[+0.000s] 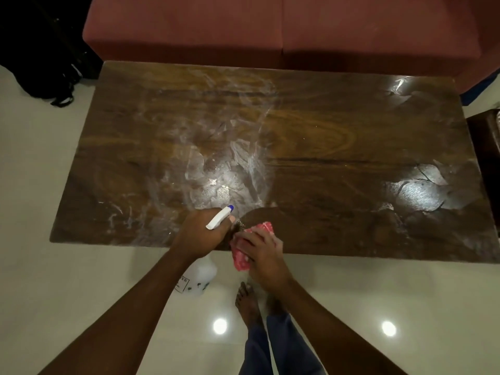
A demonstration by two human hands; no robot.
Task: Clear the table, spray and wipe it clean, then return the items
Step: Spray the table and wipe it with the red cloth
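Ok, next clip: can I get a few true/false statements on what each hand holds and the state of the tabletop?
1. The left hand grips the spray bottle. True.
2. The right hand holds nothing. False: it holds a red cloth.
3. White streaks cover much of the left half of the table. True.
4. The red cloth is at the table's far edge, by the sofa. False: it is at the near edge, close to the person.
5. A black bag lies on the floor left of the table. True.
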